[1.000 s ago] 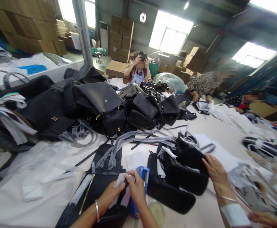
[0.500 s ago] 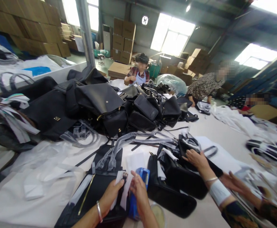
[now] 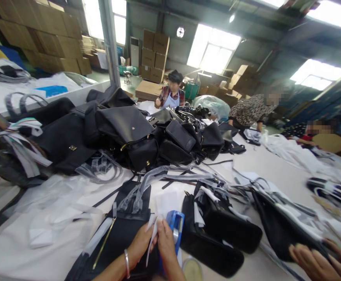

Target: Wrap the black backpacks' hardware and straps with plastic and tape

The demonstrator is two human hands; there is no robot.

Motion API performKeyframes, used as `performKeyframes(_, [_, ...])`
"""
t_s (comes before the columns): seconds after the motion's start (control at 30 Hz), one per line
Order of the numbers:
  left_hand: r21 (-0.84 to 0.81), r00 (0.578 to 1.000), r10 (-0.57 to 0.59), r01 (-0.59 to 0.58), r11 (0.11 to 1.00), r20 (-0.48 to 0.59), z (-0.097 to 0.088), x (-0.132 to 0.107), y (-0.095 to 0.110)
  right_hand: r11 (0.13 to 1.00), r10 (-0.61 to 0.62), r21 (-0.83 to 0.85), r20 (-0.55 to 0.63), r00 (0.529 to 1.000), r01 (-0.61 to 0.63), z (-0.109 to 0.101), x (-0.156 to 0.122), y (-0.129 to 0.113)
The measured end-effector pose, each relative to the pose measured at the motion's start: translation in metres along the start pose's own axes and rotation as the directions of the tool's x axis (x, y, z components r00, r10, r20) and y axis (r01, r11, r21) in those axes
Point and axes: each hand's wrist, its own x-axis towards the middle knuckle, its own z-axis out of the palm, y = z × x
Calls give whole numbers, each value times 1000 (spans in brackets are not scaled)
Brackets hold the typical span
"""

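Note:
My left hand (image 3: 139,242), with a silver bracelet at the wrist, pinches a folded white paper strip (image 3: 150,245). My right hand (image 3: 166,239) closes on the same strip from the other side, and the two hands nearly meet. Whether a strap lies inside the fold is hidden by paper and fingers. Under my hands lies a black bag (image 3: 114,238) with a gold zip (image 3: 103,242) and a plastic-wrapped handle (image 3: 138,195). Against my right hand stands a blue tape dispenser (image 3: 176,216), partly covered by it.
Black bags (image 3: 123,125) are heaped across the table's back. Two more black bags (image 3: 214,249) lie right of the dispenser, near a tape roll (image 3: 192,269). At far right a co-worker's hands (image 3: 311,259) grip a black bag (image 3: 278,222). Clear plastic (image 3: 62,199) lies left.
The paper strip, earlier spread around a buckled black strap, is now folded, and the buckle is out of sight. My hands have come together. The co-worker has pulled a bag to the right.

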Motion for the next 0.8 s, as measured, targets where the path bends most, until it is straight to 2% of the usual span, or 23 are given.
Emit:
performKeyframes(0.1, [15, 1000, 4, -4, 1000, 22, 1, -2, 0, 979, -69, -193, -40, 997, 60, -5, 2, -5])
performKeyframes(0.27, [-143, 998, -21, 30, 989, 61, -1, -16, 5, 907, -137, -411, -86, 987, 90, -5, -1, -11])
performKeyframes(0.37, [-144, 1000, 18, -17, 989, 7, 3, -20, 5, 889, -141, -451, -104, 984, 80, -2, -2, -8])
performKeyframes(0.47, [-73, 995, 14, -21, 997, -100, 6, -17, -1, 920, -69, -390, -95, 993, 26, -3, 0, -7])
performKeyframes(0.53, [-21, 992, 12, -14, 1000, -125, 6, -14, -5, 939, -39, -342, -38, 999, 24, -10, 2, -11])
performKeyframes(0.63, [23, 998, 10, -9, 1000, -68, 0, -10, -9, 955, -48, -286, 116, 992, 80, -28, 7, -24])
performKeyframes(0.73, [50, 1000, 4, -5, 999, 25, -6, -5, -13, 978, 18, -204, 295, 955, 44, -45, 10, -35])
performKeyframes(0.8, [66, 997, 7, -12, 998, 76, -7, -2, -15, 982, 43, -189, 358, 933, 27, -52, 11, -38])
